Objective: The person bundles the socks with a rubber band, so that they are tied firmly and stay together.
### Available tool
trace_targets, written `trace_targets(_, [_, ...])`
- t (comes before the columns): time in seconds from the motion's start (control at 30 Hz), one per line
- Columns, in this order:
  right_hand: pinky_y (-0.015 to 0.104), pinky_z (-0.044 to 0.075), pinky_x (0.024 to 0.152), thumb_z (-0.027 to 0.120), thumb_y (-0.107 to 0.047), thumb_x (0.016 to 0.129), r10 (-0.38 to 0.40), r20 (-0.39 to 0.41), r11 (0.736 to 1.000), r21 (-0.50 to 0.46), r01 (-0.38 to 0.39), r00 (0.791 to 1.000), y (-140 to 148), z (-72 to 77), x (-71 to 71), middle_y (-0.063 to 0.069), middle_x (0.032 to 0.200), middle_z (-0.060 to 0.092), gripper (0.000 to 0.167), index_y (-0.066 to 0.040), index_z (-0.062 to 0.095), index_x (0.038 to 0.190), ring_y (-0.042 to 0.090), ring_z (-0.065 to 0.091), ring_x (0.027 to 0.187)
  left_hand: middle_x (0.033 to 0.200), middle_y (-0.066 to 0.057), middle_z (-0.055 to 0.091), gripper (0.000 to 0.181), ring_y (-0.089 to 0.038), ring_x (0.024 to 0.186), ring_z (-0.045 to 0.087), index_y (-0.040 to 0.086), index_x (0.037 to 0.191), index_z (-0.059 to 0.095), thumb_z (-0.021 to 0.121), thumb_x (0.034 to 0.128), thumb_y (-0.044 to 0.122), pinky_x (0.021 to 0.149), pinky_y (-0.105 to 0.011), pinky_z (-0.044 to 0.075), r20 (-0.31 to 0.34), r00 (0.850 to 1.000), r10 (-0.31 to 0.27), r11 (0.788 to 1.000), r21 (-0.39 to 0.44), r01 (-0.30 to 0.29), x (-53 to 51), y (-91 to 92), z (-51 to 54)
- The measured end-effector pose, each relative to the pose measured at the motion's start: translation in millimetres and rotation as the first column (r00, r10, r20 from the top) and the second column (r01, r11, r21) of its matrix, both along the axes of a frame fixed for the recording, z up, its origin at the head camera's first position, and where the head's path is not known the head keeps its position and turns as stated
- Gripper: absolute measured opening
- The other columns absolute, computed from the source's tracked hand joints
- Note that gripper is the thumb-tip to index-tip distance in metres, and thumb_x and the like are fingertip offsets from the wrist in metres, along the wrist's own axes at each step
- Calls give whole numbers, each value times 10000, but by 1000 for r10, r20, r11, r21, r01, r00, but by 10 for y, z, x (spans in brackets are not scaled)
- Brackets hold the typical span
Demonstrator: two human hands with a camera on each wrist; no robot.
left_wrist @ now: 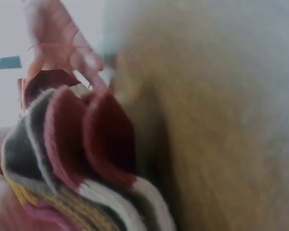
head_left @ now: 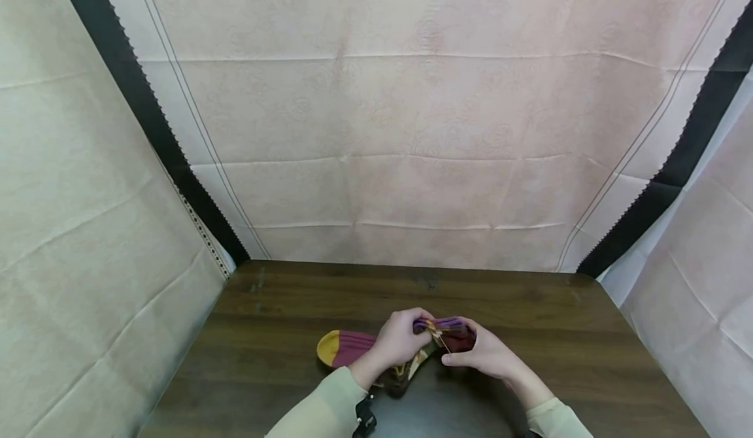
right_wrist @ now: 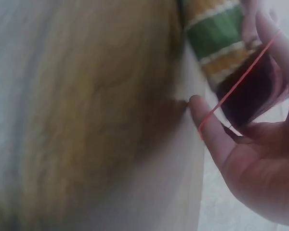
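A bundle of striped socks [head_left: 406,369] in maroon, green, white and mustard is gripped by my left hand [head_left: 402,338]. One purplish sock with a yellow toe [head_left: 344,348] sticks out to the left. My right hand [head_left: 485,353] is at the bundle's right end, thumb and fingers spread apart. A thin reddish elastic band [right_wrist: 238,86] stretches between its thumb and a finger, beside the sock ends. In the left wrist view, the folded sock layers [left_wrist: 106,130] stand in front of the right hand [left_wrist: 60,38]. The left fingertips are partly hidden behind the socks.
The socks are above a dark brown wooden table [head_left: 282,333]. Pale cloth walls [head_left: 412,131] with black edging rise at the back and both sides. A black strap [head_left: 365,415] is on the left wrist.
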State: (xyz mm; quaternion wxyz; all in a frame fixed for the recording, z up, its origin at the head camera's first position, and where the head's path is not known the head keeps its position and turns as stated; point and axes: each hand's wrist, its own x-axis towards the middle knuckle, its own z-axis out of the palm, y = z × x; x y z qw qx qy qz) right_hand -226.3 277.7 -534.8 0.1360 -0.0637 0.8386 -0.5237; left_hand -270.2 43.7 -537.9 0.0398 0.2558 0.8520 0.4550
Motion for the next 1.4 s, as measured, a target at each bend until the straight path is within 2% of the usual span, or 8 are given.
trace_targets(0.27, [416,604,881,824,-359,961,25,40,999,-28,-24,999,-170,-46,28,204,1346,677,725,107,557,1448,266,710,1103,996,60,742,167,-54,849,657,133,1134,771,763,968,116,763,-273,568,90,985,146,959,231,-163,-65,18,3])
trace_targets(0.6, [359,620,705,668,-281,1083,298,-4,954,-20,-298,954,-252,11,168,64,857,758,304,-23,791,978,179,707,778,977,51,741,194,-59,809,642,153,1118,755,779,942,76,730,-289,555,88,966,241,940,225,-255,-78,44,-44])
trace_targets(0.77, [359,627,664,588,-185,1120,412,-147,899,-94,-427,899,-269,46,208,41,853,756,266,10,761,1177,80,684,710,935,60,720,182,-57,788,636,140,1091,720,796,937,77,717,-286,554,97,957,274,936,200,-288,-110,19,-79])
trace_targets(0.9, [289,592,718,499,-172,1156,385,-121,865,-298,-403,915,-283,57,239,68,1019,766,420,4,546,1535,58,649,743,896,35,722,141,-72,746,629,108,1028,721,797,913,85,693,-283,556,79,949,306,930,188,-316,-144,17,-91])
trace_targets(1.03, [267,552,815,312,-231,1200,355,6,734,-621,-275,935,-308,69,293,114,1347,675,562,-173,140,1732,68,622,853,909,-7,736,119,-83,747,639,78,990,715,801,909,99,673,-279,557,94,931,353,908,205,-365,-172,14,-83])
trace_targets(1.1, [227,532,827,229,-279,1201,354,46,610,-769,-192,934,-339,67,312,68,1455,621,587,-240,-21,1731,52,604,883,914,-22,730,119,-94,733,628,65,986,709,796,912,100,652,-281,547,108,921,373,896,213,-388,-186,8,-83])
trace_targets(1.27, [131,515,880,208,-387,1168,311,106,268,-963,19,944,-447,49,267,-1,1619,511,719,-108,-229,1667,27,640,971,902,-26,712,110,-107,729,604,63,971,697,781,905,84,660,-285,531,104,905,414,877,220,-426,-207,-1,-96])
trace_targets(1.4, [121,483,998,291,-422,1125,192,228,162,-967,199,954,-485,61,209,72,1572,545,751,63,85,1660,69,706,1092,900,-25,715,101,-105,749,616,75,954,689,775,904,61,684,-289,542,69,899,432,868,237,-435,-195,17,-119])
